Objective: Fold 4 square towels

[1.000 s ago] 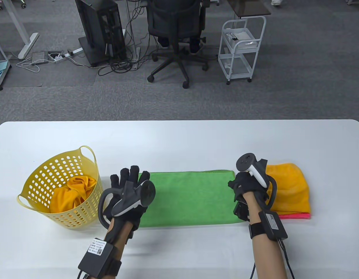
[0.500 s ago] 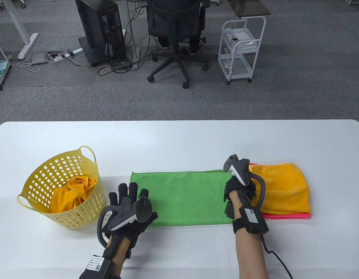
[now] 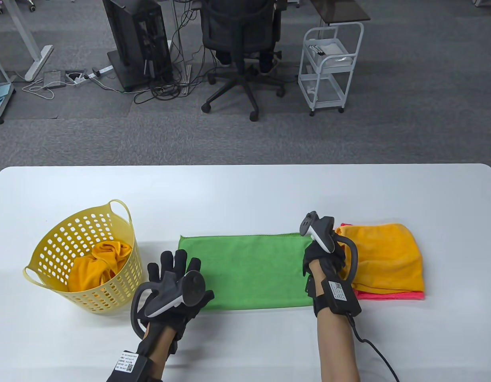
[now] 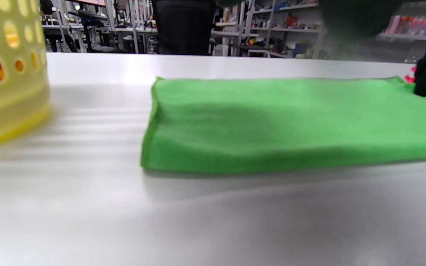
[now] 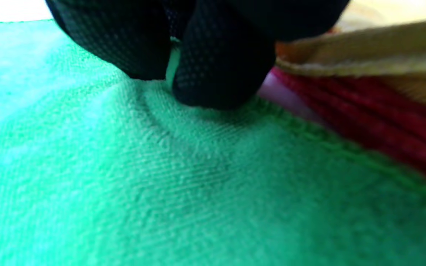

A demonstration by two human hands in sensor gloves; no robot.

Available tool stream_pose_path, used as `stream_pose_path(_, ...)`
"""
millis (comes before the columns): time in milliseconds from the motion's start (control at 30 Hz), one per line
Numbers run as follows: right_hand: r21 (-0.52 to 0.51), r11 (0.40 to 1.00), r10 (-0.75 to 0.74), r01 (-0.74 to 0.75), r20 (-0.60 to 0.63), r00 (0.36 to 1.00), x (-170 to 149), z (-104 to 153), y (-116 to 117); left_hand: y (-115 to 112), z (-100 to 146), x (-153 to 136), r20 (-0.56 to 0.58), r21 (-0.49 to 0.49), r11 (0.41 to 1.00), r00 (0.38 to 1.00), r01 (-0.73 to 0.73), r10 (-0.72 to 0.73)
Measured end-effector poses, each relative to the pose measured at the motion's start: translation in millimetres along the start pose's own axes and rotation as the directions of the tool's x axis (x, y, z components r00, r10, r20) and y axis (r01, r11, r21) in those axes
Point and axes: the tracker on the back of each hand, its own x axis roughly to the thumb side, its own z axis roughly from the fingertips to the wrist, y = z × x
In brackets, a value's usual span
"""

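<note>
— On the white table [image 3: 245, 191], what is lying in the middle?

— A green towel [image 3: 249, 270] is lying flat there as a long band, already folded over once, with its near edge running along the table's front part. It is sitting between the yellow basket [image 3: 58, 254] on the left and a small stack on the right.

— What is the right hand doing?

— The right hand [image 3: 324, 260] is resting on the right end of the green towel. In the right wrist view its fingertips [image 5: 220, 66] are curling together and pinching a small ridge of the green cloth near its hem.

— And the left one?

— The left hand [image 3: 175, 286] is lying over the near left corner of the green towel with its fingers straight and slightly spread. Whether they are pressing the cloth or just hovering over it, I cannot tell.

— What is making up the stack?

— A folded orange towel [image 3: 388, 254] is lying on a pink towel [image 3: 392, 295], just beside the green one's right end. Another orange towel in the basket [image 3: 98, 266] is sitting crumpled.
</note>
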Motion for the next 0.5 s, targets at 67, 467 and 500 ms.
stream_pose_path(67, -0.020, 1.000, 0.011, -0.011, 0.002, 1.000, 2, 5, -2, 0, 2, 0, 0.005, 0.011, 1.000, 1.000, -0.004, 0.004)
stream_pose_path(467, 0.110, 0.978, -0.192, 0.175, 0.164, 0.968, -4, 16, -19, 1, 6, -2, 0.002, -0.006, 1.000, 1.000, -0.018, 0.018)
stream_pose_path(500, 0.112, 0.977, -0.199, 0.182, 0.173, 0.964, -5, 16, -18, 1, 6, -2, 0.007, -0.015, 1.000, 1.000, -0.015, 0.015)
